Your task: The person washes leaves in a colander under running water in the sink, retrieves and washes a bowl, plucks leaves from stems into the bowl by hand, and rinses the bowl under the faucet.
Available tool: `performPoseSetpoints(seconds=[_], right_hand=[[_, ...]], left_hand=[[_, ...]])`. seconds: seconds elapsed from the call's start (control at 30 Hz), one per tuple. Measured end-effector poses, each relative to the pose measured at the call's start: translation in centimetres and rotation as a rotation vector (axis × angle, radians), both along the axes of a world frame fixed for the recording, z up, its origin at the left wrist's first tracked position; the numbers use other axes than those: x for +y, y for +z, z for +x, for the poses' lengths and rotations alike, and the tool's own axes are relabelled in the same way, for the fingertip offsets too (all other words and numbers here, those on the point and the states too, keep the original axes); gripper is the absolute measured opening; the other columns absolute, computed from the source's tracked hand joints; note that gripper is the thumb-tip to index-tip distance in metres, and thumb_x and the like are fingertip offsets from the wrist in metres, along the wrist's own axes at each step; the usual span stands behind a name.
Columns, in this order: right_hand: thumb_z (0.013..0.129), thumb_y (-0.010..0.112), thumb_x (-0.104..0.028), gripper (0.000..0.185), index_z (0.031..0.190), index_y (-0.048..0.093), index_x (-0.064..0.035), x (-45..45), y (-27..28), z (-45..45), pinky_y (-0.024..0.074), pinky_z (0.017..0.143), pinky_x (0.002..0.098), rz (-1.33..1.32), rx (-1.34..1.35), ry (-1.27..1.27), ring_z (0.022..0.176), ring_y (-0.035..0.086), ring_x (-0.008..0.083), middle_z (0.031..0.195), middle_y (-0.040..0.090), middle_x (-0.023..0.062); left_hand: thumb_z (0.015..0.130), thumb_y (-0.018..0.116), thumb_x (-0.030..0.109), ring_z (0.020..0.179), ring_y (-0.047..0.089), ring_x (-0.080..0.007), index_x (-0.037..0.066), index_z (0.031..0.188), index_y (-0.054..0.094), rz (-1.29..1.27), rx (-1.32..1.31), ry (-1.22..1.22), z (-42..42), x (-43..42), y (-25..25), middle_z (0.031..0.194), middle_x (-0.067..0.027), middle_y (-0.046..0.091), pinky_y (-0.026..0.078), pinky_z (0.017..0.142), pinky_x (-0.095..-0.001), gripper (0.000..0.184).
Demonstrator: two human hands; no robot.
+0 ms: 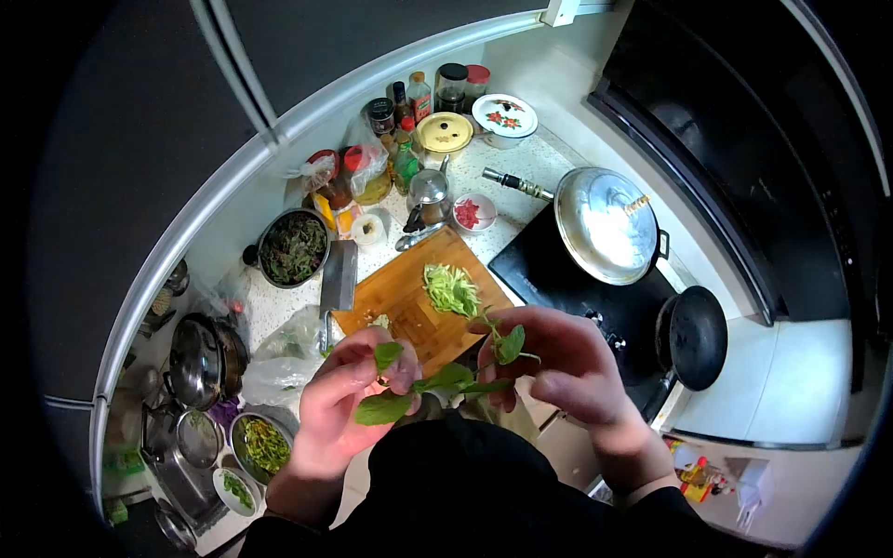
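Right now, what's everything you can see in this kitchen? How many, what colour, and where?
Leafy greens: several leaves, green, held up front
Cutting board: one, brown, middle
Shreds: one pile, pale green, on the board
Cleaver: one, grey, left of the board
Leaf-filled pot: one, grey, left of the cleaver
Bowl with red pieces: one, whitish, beyond the board
Lidded pots: two, yellow and white, back
Jars and bottles: several, mixed, back
Stove: one, black, right
Covered pan: one, silver, on the stove
Frying pan: one, black, far right
Oval dish: one, white, lower left
Smaller clutter: uncounted, mixed, left and back
Left hand: one, bare, left of the greens
Right hand: one, bare, right of the greens
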State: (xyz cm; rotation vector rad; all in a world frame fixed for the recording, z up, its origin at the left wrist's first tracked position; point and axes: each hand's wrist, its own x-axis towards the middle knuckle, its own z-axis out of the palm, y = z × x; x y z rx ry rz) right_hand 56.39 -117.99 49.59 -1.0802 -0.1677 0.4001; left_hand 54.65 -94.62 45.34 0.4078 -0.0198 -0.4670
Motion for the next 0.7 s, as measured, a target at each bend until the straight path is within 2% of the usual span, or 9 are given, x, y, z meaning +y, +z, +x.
performPoseSetpoints(seconds=[0.03,0.13,0.2,0.23,0.3,0.4,0.47,0.57,0.7], right_hand=[[0.082,0.076,-0.026,0.053,0.118,0.059,0.0085,0.6,-0.2,-0.4,0.0538,0.065,0.0294,-0.003,-0.003,-0.007,0.080,0.066,0.0208,0.102,0.066,0.0163],[0.089,0.065,-0.008,0.015,0.095,0.065,0.0065,3.0,-0.8,-1.8,0.0476,0.050,0.0245,-0.067,0.032,-0.034,0.063,0.060,0.0138,0.083,0.067,0.0117],[0.091,0.064,-0.009,0.015,0.096,0.066,0.0054,4.3,-0.2,-3.2,0.0468,0.049,0.0241,0.011,0.095,-0.086,0.059,0.059,0.0126,0.076,0.064,0.0087],[0.092,0.063,-0.009,0.016,0.099,0.066,0.0049,4.8,0.1,-4.0,0.0476,0.050,0.0233,0.082,0.144,-0.087,0.058,0.059,0.0115,0.074,0.064,0.0069],[0.093,0.063,-0.010,0.016,0.098,0.066,0.0049,5.9,0.8,-5.9,0.0480,0.050,0.0242,0.127,0.157,-0.075,0.057,0.059,0.0127,0.073,0.063,0.0075],[0.092,0.063,-0.008,0.015,0.101,0.066,0.0050,7.6,1.3,-9.2,0.0506,0.055,0.0259,0.084,0.206,0.009,0.062,0.061,0.0134,0.079,0.066,0.0091],[0.092,0.063,-0.007,0.016,0.102,0.066,0.0053,8.6,0.7,-11.7,0.0515,0.058,0.0259,0.060,0.115,0.105,0.064,0.062,0.0136,0.082,0.067,0.0098],[0.091,0.064,-0.005,0.022,0.109,0.064,0.0065,8.9,0.7,-15.7,0.0537,0.066,0.0249,0.048,0.015,0.265,0.073,0.066,0.0148,0.088,0.070,0.0115],[0.088,0.064,0.002,0.030,0.118,0.060,0.0079,8.1,0.9,-20.8,0.0550,0.081,0.0291,0.093,0.066,0.519,0.090,0.066,0.0161,0.105,0.068,0.0132]], left_hand=[[0.092,0.057,0.018,0.081,0.052,-0.0209,0.003,0.092,0.054,-0.003,-0.003,-0.007,-0.4,0.6,-0.5,0.088,-0.0115,0.055,0.048,0.073,-0.0324,0.015],[0.095,0.053,0.022,0.089,0.056,-0.0231,-0.002,0.107,0.056,-0.004,-0.187,-0.020,-1.9,2.3,-1.3,0.098,-0.0148,0.059,0.049,0.081,-0.0331,0.027],[0.097,0.049,0.030,0.100,0.058,-0.0248,-0.007,0.124,0.050,0.138,-0.074,0.157,-3.9,2.6,0.9,0.106,-0.0162,0.060,0.047,0.089,-0.0325,0.046],[0.095,0.050,0.044,0.112,0.056,-0.0248,-0.009,0.133,0.045,0.237,-0.211,0.219,-4.7,3.5,0.0,0.117,-0.0166,0.057,0.044,0.096,-0.0345,0.065],[0.088,0.058,0.052,0.115,0.053,-0.0228,-0.008,0.131,0.046,0.492,-0.443,0.389,-7.6,3.7,0.2,0.125,-0.0156,0.051,0.042,0.096,-0.0343,0.075],[0.067,0.080,0.012,0.107,0.055,-0.0206,-0.003,0.121,0.058,0.927,-0.723,0.504,-11.3,5.3,1.1,0.119,-0.0133,0.055,0.044,0.090,-0.0315,0.060],[0.067,0.077,-0.003,0.090,0.060,-0.0197,-0.003,0.097,0.070,1.140,-0.674,0.685,-14.8,4.8,3.1,0.099,-0.0107,0.064,0.046,0.080,-0.0284,0.032],[0.072,0.075,-0.004,0.078,0.060,-0.0168,-0.002,0.085,0.071,1.177,-0.519,0.782,-20.6,4.5,3.7,0.083,-0.0084,0.065,0.046,0.072,-0.0284,0.014],[0.078,0.071,-0.001,0.079,0.060,-0.0160,-0.003,0.084,0.068,1.020,-0.303,0.865,-28.7,3.4,3.7,0.084,-0.0097,0.066,0.047,0.072,-0.0278,0.007]])
